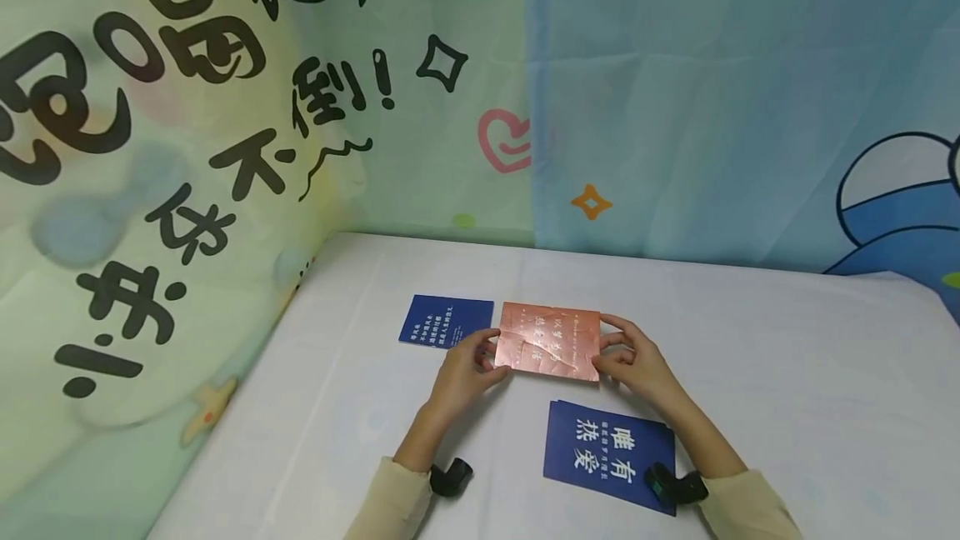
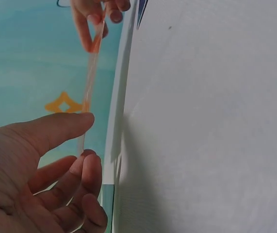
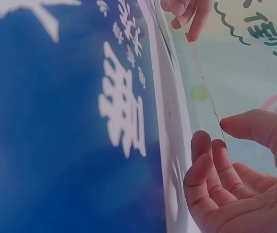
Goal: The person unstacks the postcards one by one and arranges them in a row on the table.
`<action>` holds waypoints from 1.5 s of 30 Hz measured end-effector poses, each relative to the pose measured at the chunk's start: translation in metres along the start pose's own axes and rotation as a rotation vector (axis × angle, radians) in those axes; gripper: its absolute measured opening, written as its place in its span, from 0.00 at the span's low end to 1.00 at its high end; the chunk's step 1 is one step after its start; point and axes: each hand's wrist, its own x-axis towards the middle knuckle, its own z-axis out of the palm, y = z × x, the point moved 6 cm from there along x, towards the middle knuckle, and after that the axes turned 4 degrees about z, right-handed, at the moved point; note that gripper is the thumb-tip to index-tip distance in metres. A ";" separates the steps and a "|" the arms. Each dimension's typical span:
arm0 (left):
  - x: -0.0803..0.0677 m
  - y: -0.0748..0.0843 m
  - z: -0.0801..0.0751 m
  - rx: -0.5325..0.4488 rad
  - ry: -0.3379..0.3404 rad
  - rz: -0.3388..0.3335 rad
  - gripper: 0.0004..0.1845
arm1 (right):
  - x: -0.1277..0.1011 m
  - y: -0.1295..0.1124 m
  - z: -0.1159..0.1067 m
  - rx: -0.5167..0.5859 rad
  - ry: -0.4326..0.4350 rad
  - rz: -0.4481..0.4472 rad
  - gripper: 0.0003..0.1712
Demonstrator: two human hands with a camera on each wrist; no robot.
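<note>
Between both hands is a pinkish-orange card [image 1: 548, 342] with pale printed characters and creases across its surface. My left hand [image 1: 467, 373] pinches its left edge, thumb at the near corner. At the right edge my right hand [image 1: 633, 361] pinches it between thumb and fingers. Seen edge-on, the card [image 2: 92, 73] looks thin in the left wrist view, with the left thumb [image 2: 70, 127] on one face and fingertips on the other. The right wrist view shows the right hand [image 3: 245, 179] gripping the card's edge in the same way.
Left of the card lies a blue card [image 1: 442, 321] with white writing. Nearer, by the right forearm, a stack of blue cards [image 1: 603, 448] rests on the white table [image 1: 337, 407]. Printed cloth walls [image 1: 675, 90] rise behind and at the left.
</note>
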 end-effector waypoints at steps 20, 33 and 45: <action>0.010 -0.007 -0.006 0.109 0.022 -0.025 0.26 | 0.018 -0.001 0.007 -0.006 -0.020 -0.017 0.41; 0.014 -0.017 -0.004 0.129 0.014 -0.033 0.25 | 0.030 0.005 0.009 -0.094 -0.025 0.058 0.40; 0.014 -0.020 -0.004 0.154 0.005 -0.044 0.24 | 0.032 0.005 0.014 -0.120 -0.022 0.103 0.36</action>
